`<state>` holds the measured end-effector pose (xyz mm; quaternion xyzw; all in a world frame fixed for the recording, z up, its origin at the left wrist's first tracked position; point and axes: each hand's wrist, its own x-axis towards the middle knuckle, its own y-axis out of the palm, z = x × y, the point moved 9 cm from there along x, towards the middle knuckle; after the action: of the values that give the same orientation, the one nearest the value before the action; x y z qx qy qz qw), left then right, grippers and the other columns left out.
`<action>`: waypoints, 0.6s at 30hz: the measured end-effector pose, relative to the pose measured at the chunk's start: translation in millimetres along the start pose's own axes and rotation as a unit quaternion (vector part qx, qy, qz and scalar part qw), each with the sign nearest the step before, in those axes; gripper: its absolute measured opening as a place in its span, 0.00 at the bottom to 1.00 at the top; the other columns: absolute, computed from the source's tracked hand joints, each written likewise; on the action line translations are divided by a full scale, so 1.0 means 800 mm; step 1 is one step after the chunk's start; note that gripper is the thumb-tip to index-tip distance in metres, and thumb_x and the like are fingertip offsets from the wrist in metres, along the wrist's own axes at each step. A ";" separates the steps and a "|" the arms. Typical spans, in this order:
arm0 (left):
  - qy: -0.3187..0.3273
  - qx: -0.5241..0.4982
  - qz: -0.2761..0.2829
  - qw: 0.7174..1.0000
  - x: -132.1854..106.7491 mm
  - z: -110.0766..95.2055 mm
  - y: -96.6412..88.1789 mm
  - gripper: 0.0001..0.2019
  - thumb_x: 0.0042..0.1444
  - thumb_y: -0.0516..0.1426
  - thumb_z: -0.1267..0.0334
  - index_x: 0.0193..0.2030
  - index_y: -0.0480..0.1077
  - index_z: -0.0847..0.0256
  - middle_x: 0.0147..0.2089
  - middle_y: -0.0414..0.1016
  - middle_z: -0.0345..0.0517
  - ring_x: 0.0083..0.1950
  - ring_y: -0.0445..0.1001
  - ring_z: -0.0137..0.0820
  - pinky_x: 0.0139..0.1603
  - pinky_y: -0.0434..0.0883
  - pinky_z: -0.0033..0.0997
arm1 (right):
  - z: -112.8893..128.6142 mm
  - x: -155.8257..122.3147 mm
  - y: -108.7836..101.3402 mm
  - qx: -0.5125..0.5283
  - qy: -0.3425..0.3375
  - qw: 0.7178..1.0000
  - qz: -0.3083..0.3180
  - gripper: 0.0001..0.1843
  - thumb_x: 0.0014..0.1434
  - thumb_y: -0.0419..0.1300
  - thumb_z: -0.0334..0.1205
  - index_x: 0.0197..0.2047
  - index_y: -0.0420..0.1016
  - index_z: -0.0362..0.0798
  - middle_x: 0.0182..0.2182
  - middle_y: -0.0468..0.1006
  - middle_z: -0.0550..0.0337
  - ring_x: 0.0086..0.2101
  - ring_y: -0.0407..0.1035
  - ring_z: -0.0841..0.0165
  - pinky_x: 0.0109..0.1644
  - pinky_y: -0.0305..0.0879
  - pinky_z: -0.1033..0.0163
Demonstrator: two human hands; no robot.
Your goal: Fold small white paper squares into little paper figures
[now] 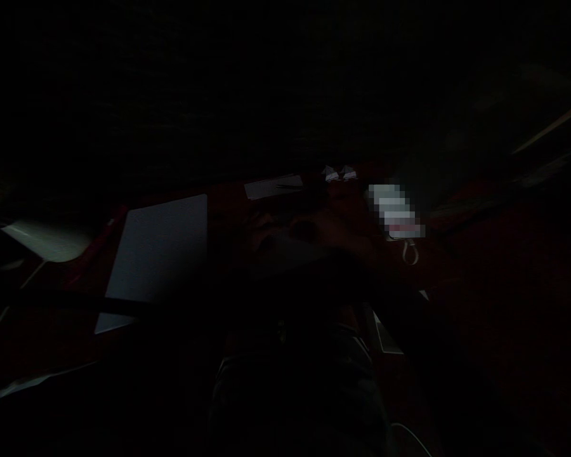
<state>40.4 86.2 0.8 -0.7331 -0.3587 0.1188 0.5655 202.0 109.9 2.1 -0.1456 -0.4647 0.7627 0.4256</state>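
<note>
The picture is very dark. My left hand (pixel 262 230) and my right hand (pixel 330 233) show only as faint shapes close together over a greyish sheet of paper (pixel 285 254) on a dark red table (pixel 457 254). Both seem to rest on or press that sheet, but the fingers cannot be made out. Just beyond the hands lie two small white folded paper pieces (pixel 339 172), side by side.
A large pale sheet (pixel 159 254) lies left of the hands and a smaller one (pixel 273 186) behind them. A blurred-out card with a loop (pixel 396 212) sits to the right. More pale paper (pixel 47 240) lies at far left. My dark lap fills the bottom centre.
</note>
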 end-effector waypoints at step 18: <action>0.055 -0.131 -0.006 0.990 0.000 -0.014 0.000 0.13 0.73 0.56 0.64 0.54 0.83 0.57 0.64 0.83 0.51 0.62 0.82 0.41 0.66 0.77 0.44 | -0.006 -0.005 -0.009 -0.021 0.001 0.999 0.033 0.17 0.66 0.72 0.39 0.58 0.90 0.60 0.58 0.88 0.58 0.53 0.82 0.56 0.57 0.76 0.54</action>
<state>46.9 78.0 4.8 -0.8045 -0.3435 0.0267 0.4839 211.2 111.4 5.0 -0.1703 -0.4750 0.7663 0.3976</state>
